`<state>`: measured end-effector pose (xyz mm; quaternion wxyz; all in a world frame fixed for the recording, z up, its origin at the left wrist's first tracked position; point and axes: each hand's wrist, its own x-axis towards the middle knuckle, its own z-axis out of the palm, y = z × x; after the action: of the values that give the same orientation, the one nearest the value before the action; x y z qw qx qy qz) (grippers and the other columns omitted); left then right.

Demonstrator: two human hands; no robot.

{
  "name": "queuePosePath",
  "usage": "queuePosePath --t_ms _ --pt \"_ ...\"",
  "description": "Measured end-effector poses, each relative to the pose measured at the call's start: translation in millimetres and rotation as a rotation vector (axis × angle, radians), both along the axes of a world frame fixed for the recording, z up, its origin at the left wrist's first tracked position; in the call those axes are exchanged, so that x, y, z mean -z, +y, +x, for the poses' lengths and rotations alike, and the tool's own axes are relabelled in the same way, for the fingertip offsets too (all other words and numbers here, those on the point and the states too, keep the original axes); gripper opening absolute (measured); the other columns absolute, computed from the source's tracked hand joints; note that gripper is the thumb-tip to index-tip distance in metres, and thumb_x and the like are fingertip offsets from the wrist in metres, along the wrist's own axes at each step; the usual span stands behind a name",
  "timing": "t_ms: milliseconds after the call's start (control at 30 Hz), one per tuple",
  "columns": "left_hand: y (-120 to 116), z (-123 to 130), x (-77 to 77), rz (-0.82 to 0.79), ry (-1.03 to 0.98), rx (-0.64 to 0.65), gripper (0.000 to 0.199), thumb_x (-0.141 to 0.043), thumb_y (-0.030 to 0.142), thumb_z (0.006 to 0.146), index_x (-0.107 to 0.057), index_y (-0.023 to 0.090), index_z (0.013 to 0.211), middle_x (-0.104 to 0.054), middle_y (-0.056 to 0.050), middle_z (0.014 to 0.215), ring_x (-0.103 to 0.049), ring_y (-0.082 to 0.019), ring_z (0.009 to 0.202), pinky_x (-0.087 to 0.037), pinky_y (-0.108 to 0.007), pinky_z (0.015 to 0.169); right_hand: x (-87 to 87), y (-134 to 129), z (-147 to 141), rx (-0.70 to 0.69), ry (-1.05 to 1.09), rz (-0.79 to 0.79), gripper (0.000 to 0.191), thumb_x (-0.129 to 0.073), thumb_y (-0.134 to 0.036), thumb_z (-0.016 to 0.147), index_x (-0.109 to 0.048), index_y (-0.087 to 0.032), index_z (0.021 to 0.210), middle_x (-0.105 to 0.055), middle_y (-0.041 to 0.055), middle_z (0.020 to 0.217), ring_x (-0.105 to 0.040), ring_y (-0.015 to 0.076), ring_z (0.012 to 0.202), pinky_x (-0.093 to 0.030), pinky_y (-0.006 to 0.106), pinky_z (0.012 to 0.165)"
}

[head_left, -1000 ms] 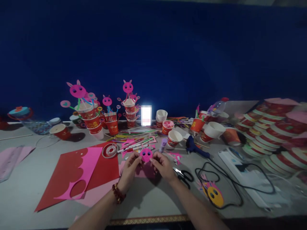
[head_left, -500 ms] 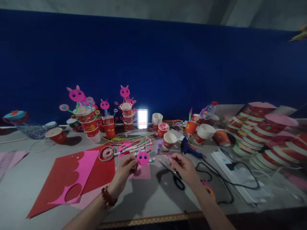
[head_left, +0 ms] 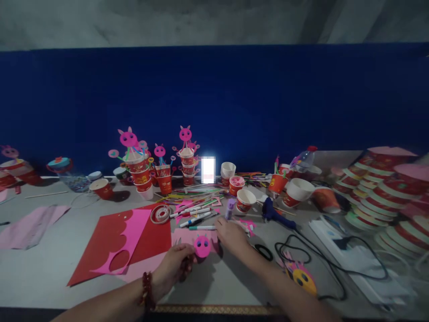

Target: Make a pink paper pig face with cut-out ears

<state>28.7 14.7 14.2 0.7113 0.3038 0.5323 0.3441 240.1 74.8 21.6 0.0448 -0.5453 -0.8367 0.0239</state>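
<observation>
A round pink paper face (head_left: 202, 247) with two dark eyes and small ears is held at its left edge by my left hand (head_left: 181, 261), thumb and fingers pinched together. My right hand (head_left: 232, 235) reaches over the table to the right of the face. Its fingers point down at the end of a white marker with a green cap (head_left: 203, 228), and its fingertips are hidden. Pale pink paper (head_left: 179, 235) lies under the marker. Black scissor handles (head_left: 263, 252) show past my right forearm. Just behind my right hand stands a purple glue stick (head_left: 230, 208).
Red card (head_left: 87, 241) with cut pink paper lies left, near a tape roll (head_left: 160, 214). Behind are decorated cup figures (head_left: 139, 172) and loose markers (head_left: 194, 212). Right are a blue glue gun (head_left: 276, 215), its cord, a power strip (head_left: 348, 257) and stacked cups (head_left: 375, 192).
My left hand has lowered the pink face toward me. My right hand has moved left, away from above the scissors, to the marker. The view has shifted left.
</observation>
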Motion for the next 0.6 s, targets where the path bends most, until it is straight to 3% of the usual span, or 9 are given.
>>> queuePosePath --t_ms 133,300,367,500,600 --pt "-8 -5 1.5 -0.007 -0.006 -0.022 0.038 -0.082 0.049 0.059 -0.061 0.017 0.059 -0.052 0.004 0.045 -0.040 -0.007 0.036 -0.023 -0.018 0.034 4.1 3 -4 -0.003 0.010 0.018 0.023 -0.052 -0.001 0.088 -0.068 -0.016 0.093 -0.073 0.0133 0.097 -0.070 0.0221 0.080 -0.047 0.026 0.063" --pt "-15 -12 5.2 -0.022 -0.071 -0.054 0.038 -0.082 0.047 0.059 -0.064 0.014 0.063 -0.057 0.001 0.050 -0.043 -0.006 0.039 -0.024 -0.017 0.034 -12.3 -5 14 -0.013 0.137 0.008 0.015 -0.051 -0.020 0.097 -0.064 -0.020 0.105 -0.074 0.0070 0.094 -0.069 0.0214 0.084 -0.045 0.026 0.068" --pt "-13 -12 3.8 -0.047 -0.092 -0.060 0.036 -0.083 0.043 0.059 -0.066 0.013 0.068 -0.065 -0.002 0.061 -0.045 -0.005 0.042 -0.028 -0.016 0.036 -19.5 -10 25 -0.005 0.287 0.002 0.018 -0.047 -0.025 0.098 -0.062 -0.022 0.109 -0.073 0.0046 0.093 -0.067 0.0204 0.082 -0.045 0.026 0.068" --pt "-4 -7 0.5 -0.111 -0.105 -0.058 0.030 -0.082 0.034 0.060 -0.066 0.013 0.074 -0.070 -0.004 0.069 -0.050 -0.006 0.044 -0.035 -0.016 0.039 -25.0 -25 47 0.015 0.846 -0.110 0.020 -0.049 -0.035 0.098 -0.062 -0.023 0.105 -0.065 -0.0004 0.073 -0.060 0.0167 0.060 -0.045 0.025 0.056" --pt "1 -3 1.1 -0.132 -0.093 -0.066 0.025 -0.080 0.031 0.065 -0.067 0.012 0.076 -0.072 -0.006 0.073 -0.054 -0.007 0.046 -0.040 -0.016 0.041 -20.6 -40 61 0.054 1.040 -0.211 0.026 -0.050 -0.041 0.097 -0.063 -0.022 0.108 -0.061 -0.0010 0.072 -0.056 0.0142 0.054 -0.046 0.023 0.050"
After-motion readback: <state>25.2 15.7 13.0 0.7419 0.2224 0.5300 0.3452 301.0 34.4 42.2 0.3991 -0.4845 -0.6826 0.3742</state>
